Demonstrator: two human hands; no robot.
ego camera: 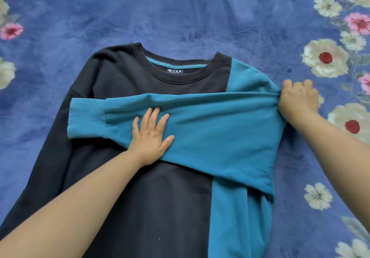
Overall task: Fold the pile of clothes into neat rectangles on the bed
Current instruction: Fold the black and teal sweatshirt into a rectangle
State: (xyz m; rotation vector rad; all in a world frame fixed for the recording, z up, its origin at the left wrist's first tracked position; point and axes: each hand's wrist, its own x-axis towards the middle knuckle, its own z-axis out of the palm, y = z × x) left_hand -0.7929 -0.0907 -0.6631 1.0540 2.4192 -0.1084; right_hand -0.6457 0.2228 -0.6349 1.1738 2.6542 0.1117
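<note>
A black and teal sweatshirt [124, 89] lies flat on the bed, collar away from me. Its teal sleeve [210, 121] is folded across the chest, the ribbed cuff [87, 117] pointing left. My left hand [152, 135] presses flat on the sleeve near the cuff, fingers spread. At the sweatshirt's right shoulder, my right hand [298, 97] grips the fold of the teal fabric with curled fingers. The black sleeve [50, 157] runs down the left side, unfolded.
The bed is covered by a blue plush blanket [180, 13] with white, pink and red flowers [325, 58] along the left and right sides. No other clothes are in view.
</note>
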